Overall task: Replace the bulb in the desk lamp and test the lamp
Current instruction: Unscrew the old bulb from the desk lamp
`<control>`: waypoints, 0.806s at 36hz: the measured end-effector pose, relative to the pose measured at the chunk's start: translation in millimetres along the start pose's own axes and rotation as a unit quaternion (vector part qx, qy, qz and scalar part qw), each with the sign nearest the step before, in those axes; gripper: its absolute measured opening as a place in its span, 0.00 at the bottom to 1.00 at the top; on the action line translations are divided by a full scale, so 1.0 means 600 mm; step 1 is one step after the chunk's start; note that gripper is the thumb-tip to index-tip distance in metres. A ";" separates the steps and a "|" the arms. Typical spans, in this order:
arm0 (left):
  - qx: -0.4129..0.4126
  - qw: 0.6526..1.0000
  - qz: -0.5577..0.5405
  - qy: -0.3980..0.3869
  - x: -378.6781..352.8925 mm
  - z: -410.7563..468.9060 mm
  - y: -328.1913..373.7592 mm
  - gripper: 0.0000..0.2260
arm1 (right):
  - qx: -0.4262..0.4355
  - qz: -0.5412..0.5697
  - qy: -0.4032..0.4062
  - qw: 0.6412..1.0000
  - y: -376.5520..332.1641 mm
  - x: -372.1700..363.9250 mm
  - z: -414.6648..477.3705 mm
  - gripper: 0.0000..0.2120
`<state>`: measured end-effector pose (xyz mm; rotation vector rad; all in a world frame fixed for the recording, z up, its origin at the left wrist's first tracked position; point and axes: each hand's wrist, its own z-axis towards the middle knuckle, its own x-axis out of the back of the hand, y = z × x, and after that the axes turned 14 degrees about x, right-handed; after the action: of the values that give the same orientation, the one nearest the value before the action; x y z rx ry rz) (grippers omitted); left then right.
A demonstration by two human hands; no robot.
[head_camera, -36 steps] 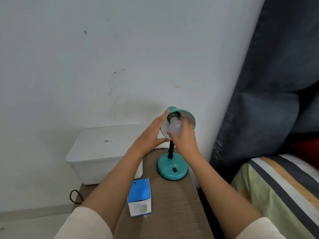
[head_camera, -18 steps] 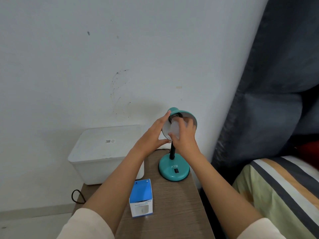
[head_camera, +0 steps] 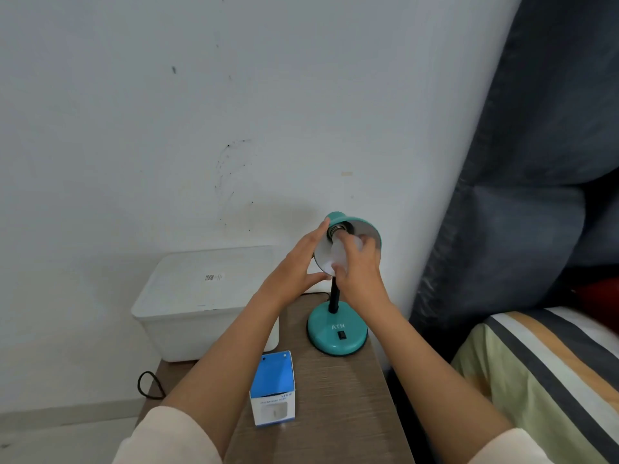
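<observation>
A teal desk lamp stands at the far end of the wooden bedside table, its round base [head_camera: 336,331] bearing a black switch. The shade [head_camera: 363,229] is tipped toward me. My left hand [head_camera: 298,266] cups the shade's left rim, thumb under its lower edge. My right hand [head_camera: 360,269] is wrapped around a white bulb [head_camera: 341,254] whose metal screw base sits at the socket [head_camera: 338,229] inside the shade. A blue and white bulb box [head_camera: 273,390] stands upright on the table near me.
A white lidded plastic bin [head_camera: 204,296] sits at the table's far left, against the wall. A black cord [head_camera: 147,385] loops off the left edge. A bed with a striped cover [head_camera: 549,373] and a dark curtain [head_camera: 522,195] lie to the right.
My right hand has turned on the bulb, fingers shifting around it, and the bulb sits closer into the socket. My left hand stays on the shade.
</observation>
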<state>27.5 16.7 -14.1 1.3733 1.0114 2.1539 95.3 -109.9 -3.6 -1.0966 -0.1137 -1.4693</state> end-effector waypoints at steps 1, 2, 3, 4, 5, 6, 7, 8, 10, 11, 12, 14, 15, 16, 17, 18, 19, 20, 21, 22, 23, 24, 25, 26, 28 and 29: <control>0.000 1.000 0.001 0.000 0.001 0.000 0.000 0.42 | 0.009 -0.015 -0.002 1.000 0.000 0.001 0.001 0.27; 0.000 1.000 0.001 0.000 0.001 -0.001 0.000 0.42 | 0.013 -0.020 -0.004 1.000 0.000 0.002 0.001 0.28; -0.001 1.000 0.000 0.000 0.001 -0.001 0.000 0.42 | 0.016 -0.018 -0.006 1.000 0.000 0.004 0.002 0.28; -0.002 1.000 -0.001 0.001 0.000 -0.002 0.001 0.42 | 0.018 -0.012 -0.006 1.000 0.000 0.005 0.003 0.28; -0.003 1.000 -0.003 0.002 -0.001 -0.002 0.002 0.42 | 0.019 -0.004 -0.003 1.000 -0.001 0.006 0.005 0.27; -0.003 1.000 -0.004 0.004 -0.001 -0.001 0.002 0.41 | 0.018 0.004 0.002 1.000 -0.003 0.007 0.007 0.25; -0.002 1.000 -0.005 0.005 -0.002 -0.001 0.002 0.41 | 0.015 0.012 0.008 1.000 -0.004 0.008 0.010 0.24; -0.001 1.000 -0.006 0.006 -0.002 0.000 0.002 0.41 | 0.013 0.018 0.014 1.000 -0.006 0.008 0.012 0.23; 0.001 1.000 -0.008 0.006 -0.003 0.001 0.001 0.42 | 0.019 0.016 0.014 1.000 -0.008 0.006 0.013 0.22; 0.002 1.000 -0.010 0.006 -0.002 0.000 0.000 0.42 | 0.023 0.011 0.010 1.000 -0.008 0.006 0.012 0.22; 0.004 1.000 -0.012 0.007 -0.002 0.000 -0.002 0.42 | 0.027 0.009 0.008 1.000 -0.007 0.005 0.011 0.23; 0.005 1.000 -0.015 0.006 -0.001 -0.001 -0.003 0.42 | 0.023 0.019 0.016 0.999 -0.005 0.006 0.007 0.25; 0.006 1.000 -0.015 0.005 -0.001 -0.001 -0.002 0.42 | 0.016 0.028 0.022 0.999 -0.003 0.007 0.006 0.26; 0.006 1.000 -0.016 0.005 -0.001 -0.001 -0.001 0.42 | 0.007 0.034 0.029 0.999 -0.003 0.007 0.006 0.27; 0.006 1.000 -0.017 0.004 -0.002 -0.001 -0.001 0.42 | -0.004 0.041 0.032 0.999 -0.003 0.007 0.005 0.27; 0.006 1.000 -0.019 0.004 -0.002 -0.001 0.000 0.42 | -0.016 0.050 0.031 0.998 -0.004 0.007 0.005 0.28; 0.006 1.000 -0.019 0.004 -0.003 -0.001 0.000 0.41 | -0.026 0.060 0.026 0.998 -0.005 0.007 0.005 0.28; 0.006 1.000 -0.018 0.003 -0.003 -0.001 -0.001 0.41 | -0.030 0.066 0.017 0.997 -0.006 0.007 0.006 0.28; 0.005 1.000 -0.016 0.003 -0.002 0.000 -0.002 0.42 | -0.028 0.065 0.007 0.997 -0.006 0.008 0.006 0.28; 0.004 1.000 -0.014 0.002 -0.002 0.000 -0.003 0.42 | -0.021 0.057 -0.001 0.998 -0.005 0.009 0.008 0.28; 0.003 1.000 -0.011 0.000 -0.002 0.000 -0.003 0.42 | -0.013 0.047 -0.007 0.999 -0.003 0.010 0.009 0.27; 0.002 1.000 -0.008 -0.002 -0.001 0.000 -0.003 0.42 | -0.008 0.040 -0.011 0.999 -0.003 0.012 0.010 0.27; 0.001 1.000 -0.006 -0.002 0.000 0.000 -0.003 0.41 | -0.003 0.036 -0.013 0.999 -0.002 0.013 0.011 0.27; -0.001 1.000 -0.005 -0.002 0.000 0.000 -0.002 0.41 | 0.002 0.035 -0.012 0.999 -0.002 0.013 0.012 0.27; -0.003 1.000 -0.004 -0.001 -0.001 -0.001 -0.002 0.42 | 0.007 0.042 -0.002 0.999 -0.004 0.013 0.011 0.24; -0.004 1.000 -0.004 0.000 -0.001 -0.001 -0.002 0.42 | 0.012 0.045 0.002 0.999 -0.005 0.014 0.011 0.23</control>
<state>27.0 17.0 -15.3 1.3639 1.0060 2.1509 98.1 -110.9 7.0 -1.0663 -0.0772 -1.3879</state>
